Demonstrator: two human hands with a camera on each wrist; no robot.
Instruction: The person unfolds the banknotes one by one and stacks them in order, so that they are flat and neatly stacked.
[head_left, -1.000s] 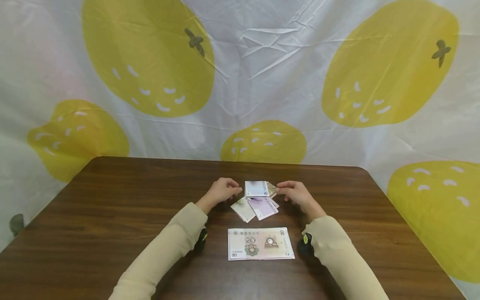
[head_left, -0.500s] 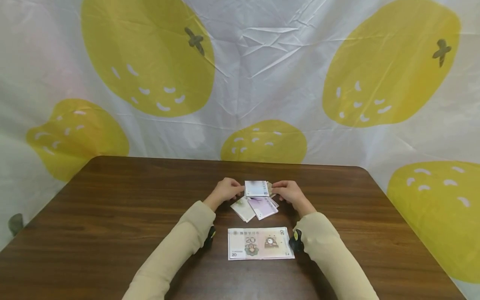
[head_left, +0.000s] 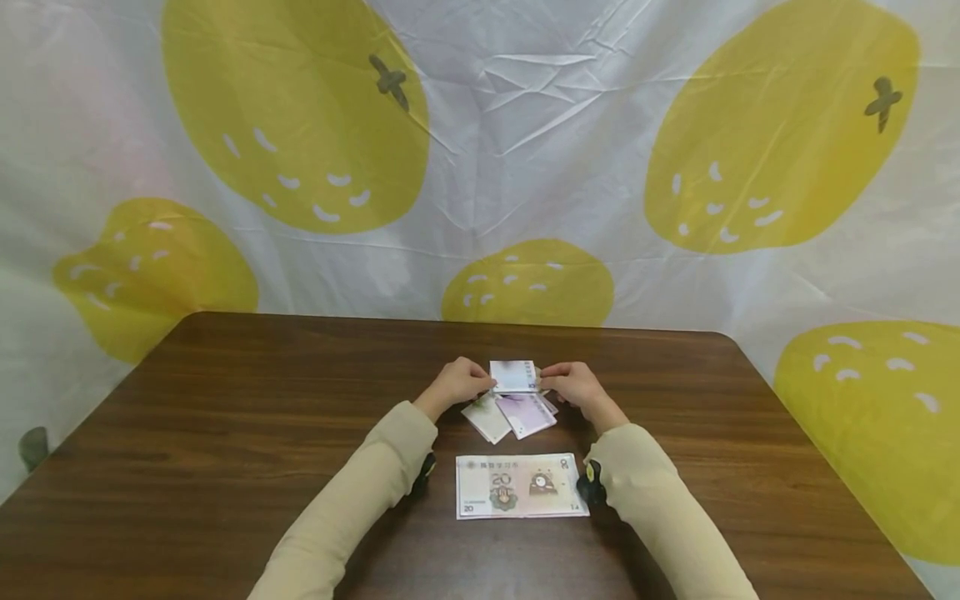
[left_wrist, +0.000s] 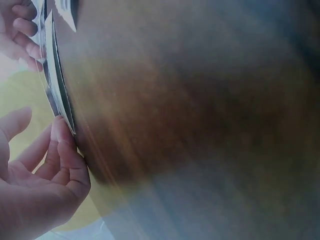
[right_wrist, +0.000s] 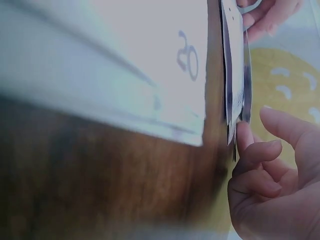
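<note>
In the head view, a small stack of paper play banknotes (head_left: 512, 376), the top one white-blue, lies toward the back of the table. My left hand (head_left: 456, 383) touches its left edge with the fingertips, and my right hand (head_left: 573, 385) meets the right edge. Both wrist views show a fingertip against the ends of the notes, seen edge-on as a banknote stack (left_wrist: 59, 82) and a banknote stack (right_wrist: 234, 70), while another digit of each hand stands off them. A green folded note (head_left: 487, 418) and a purple folded note (head_left: 527, 415) fan out just in front.
Nearer the person, a larger 20 banknote (head_left: 521, 487) lies flat, apparently on others; its corner (right_wrist: 190, 65) looms close in the right wrist view. A brown wooden table (head_left: 225, 467) carries everything. Behind it hangs a white cloth (head_left: 480, 150) with yellow fruit prints.
Both hands have moved inward, closing on the stack from either side. The brownish note that stuck out at the right is now mostly hidden beneath the white-blue one and the right fingers.
</note>
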